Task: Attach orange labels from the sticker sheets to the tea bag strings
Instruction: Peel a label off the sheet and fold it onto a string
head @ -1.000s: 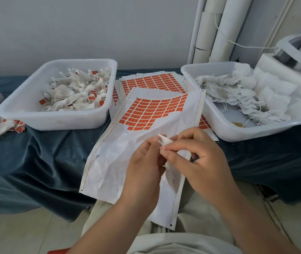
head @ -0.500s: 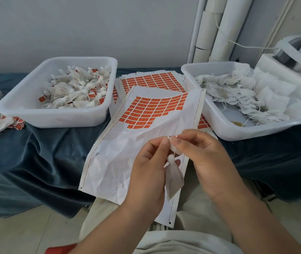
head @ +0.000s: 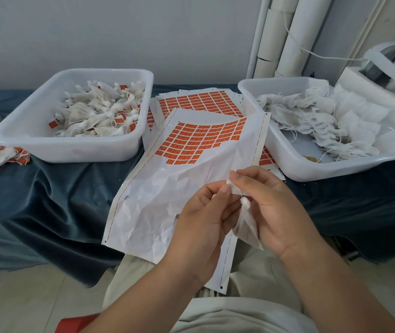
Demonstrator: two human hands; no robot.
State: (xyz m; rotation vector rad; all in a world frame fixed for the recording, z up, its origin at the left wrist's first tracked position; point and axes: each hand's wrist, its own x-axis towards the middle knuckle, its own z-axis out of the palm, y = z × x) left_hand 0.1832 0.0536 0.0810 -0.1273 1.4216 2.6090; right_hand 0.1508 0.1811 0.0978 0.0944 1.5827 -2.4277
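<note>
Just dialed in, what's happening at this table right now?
A person is tagging tea bags. The left hand and right hand both pinch the string end of one tea bag, which hangs over the half-used sticker sheet. The left tub holds bags with orange labels; the right tub holds bags with none visible.

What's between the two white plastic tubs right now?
Head view: between the white plastic tub of labelled tea bags and the white tub of unlabelled ones lies a stack of orange-label sticker sheets, a crumpled, half-used sheet on top.

Hanging tea bag (head: 245, 228); part-peeled sticker sheet (head: 179, 188)
</note>
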